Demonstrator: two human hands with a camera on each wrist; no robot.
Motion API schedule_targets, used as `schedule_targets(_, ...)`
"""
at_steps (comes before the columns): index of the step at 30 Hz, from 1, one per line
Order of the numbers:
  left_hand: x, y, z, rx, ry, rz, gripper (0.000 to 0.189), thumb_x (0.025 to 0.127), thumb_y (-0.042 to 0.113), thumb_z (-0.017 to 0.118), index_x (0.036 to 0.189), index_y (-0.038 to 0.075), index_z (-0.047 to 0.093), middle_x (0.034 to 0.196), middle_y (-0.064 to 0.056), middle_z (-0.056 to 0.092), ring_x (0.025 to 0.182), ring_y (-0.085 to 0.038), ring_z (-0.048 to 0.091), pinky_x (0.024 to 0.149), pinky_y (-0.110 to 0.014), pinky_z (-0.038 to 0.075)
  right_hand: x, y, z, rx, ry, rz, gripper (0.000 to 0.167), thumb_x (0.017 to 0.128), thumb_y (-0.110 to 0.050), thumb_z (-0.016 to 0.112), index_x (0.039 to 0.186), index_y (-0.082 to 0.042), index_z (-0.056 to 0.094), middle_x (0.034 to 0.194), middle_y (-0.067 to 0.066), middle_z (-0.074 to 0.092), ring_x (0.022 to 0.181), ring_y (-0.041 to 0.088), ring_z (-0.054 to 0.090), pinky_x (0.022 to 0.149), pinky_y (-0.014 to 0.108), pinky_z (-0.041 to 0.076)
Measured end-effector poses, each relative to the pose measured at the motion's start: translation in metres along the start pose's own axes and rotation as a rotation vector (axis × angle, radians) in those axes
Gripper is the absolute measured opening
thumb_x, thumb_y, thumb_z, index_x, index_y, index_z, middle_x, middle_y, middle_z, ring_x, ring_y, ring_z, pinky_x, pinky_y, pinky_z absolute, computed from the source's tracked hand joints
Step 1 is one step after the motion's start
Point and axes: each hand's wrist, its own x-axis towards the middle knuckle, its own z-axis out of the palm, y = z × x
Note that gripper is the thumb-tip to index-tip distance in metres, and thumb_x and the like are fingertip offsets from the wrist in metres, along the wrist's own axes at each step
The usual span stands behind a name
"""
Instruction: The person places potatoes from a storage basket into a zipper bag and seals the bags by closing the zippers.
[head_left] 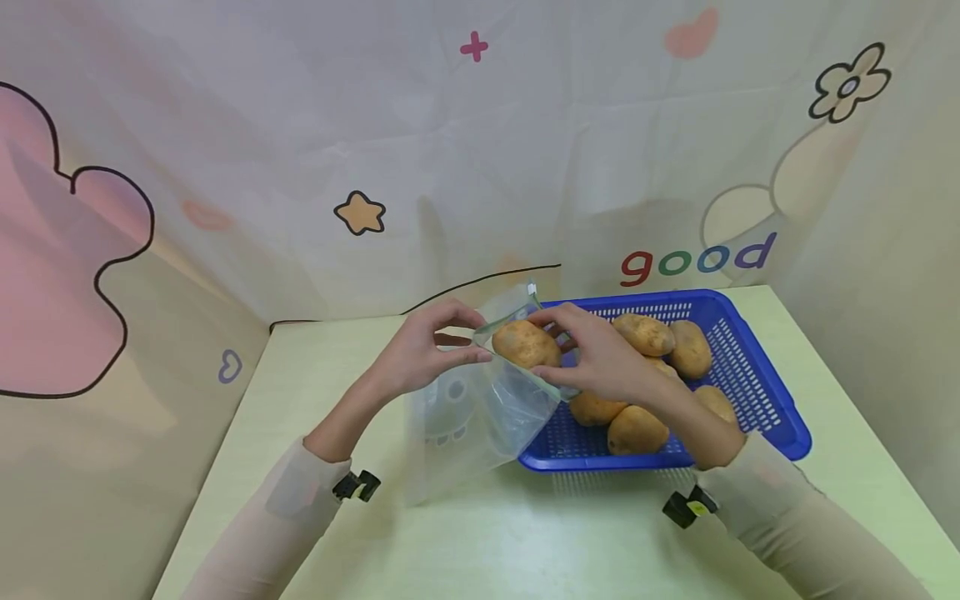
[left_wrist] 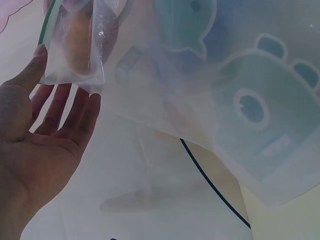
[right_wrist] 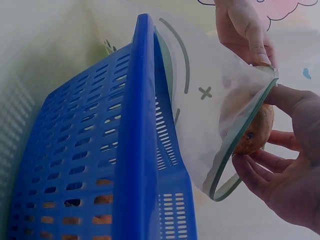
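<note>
A potato [head_left: 527, 344] sits in the mouth of a translucent zip bag [head_left: 480, 417] with a green-edged seal. My right hand [head_left: 600, 350] grips this potato from the right, fingers and thumb spread round it; the right wrist view shows the potato [right_wrist: 260, 130] partly behind the bag's wall. At the opposite corner of the mouth, my left hand [head_left: 431, 346] pinches the bag's edge between thumb and fingers. In the left wrist view the thumb of the left hand [left_wrist: 45, 135] lies on the green seal, and the bag [left_wrist: 260, 120] hangs with printed animal figures.
A blue plastic basket [head_left: 757, 367] stands to the right on the pale green table [head_left: 465, 550], with several potatoes [head_left: 637, 431] in it. The bag overlaps the basket's left side. A printed cloth [head_left: 450, 150] hangs behind the table.
</note>
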Motion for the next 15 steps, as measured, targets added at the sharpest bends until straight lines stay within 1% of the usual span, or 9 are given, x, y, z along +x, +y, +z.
schedule_targets(3,0.000,0.001,-0.001,0.008,-0.002,0.001,0.033,0.088,0.013,0.089,0.116,0.008,0.073,0.119,-0.004,0.068,0.114,-0.021,0.066,0.096,-0.035,0.060,0.001,-0.002,0.001,0.001,-0.003,-0.005,0.063,0.093,-0.021,0.086,0.146,-0.006,0.056,0.137,0.011,0.061,0.119,0.027,0.063,0.094,0.046,0.061)
schedule_targets(7,-0.001,0.001,-0.001,0.004,0.002,0.001,0.031,0.089,0.013,0.089,0.115,0.009,0.072,0.119,-0.003,0.068,0.114,-0.021,0.066,0.096,-0.034,0.060,0.005,-0.005,0.005,0.002,-0.004,0.009,0.060,0.094,-0.019,0.084,0.146,-0.005,0.056,0.137,0.011,0.061,0.118,0.028,0.063,0.093,0.044,0.061)
schedule_targets(10,-0.002,-0.001,-0.001,-0.003,0.009,0.001,0.029,0.089,0.012,0.088,0.113,0.010,0.072,0.119,-0.002,0.067,0.115,-0.020,0.066,0.096,-0.034,0.060,0.007,-0.008,0.008,0.005,-0.016,0.023,0.059,0.094,-0.019,0.083,0.145,-0.006,0.056,0.138,0.012,0.061,0.119,0.029,0.063,0.094,0.045,0.061)
schedule_targets(15,-0.003,-0.002,0.000,-0.010,0.014,0.007,0.028,0.090,0.011,0.087,0.114,0.010,0.072,0.119,-0.002,0.067,0.113,-0.021,0.067,0.096,-0.034,0.060,0.009,-0.006,0.011,0.006,-0.025,0.015,0.058,0.094,-0.018,0.083,0.145,-0.006,0.056,0.139,0.011,0.060,0.119,0.028,0.063,0.094,0.045,0.061)
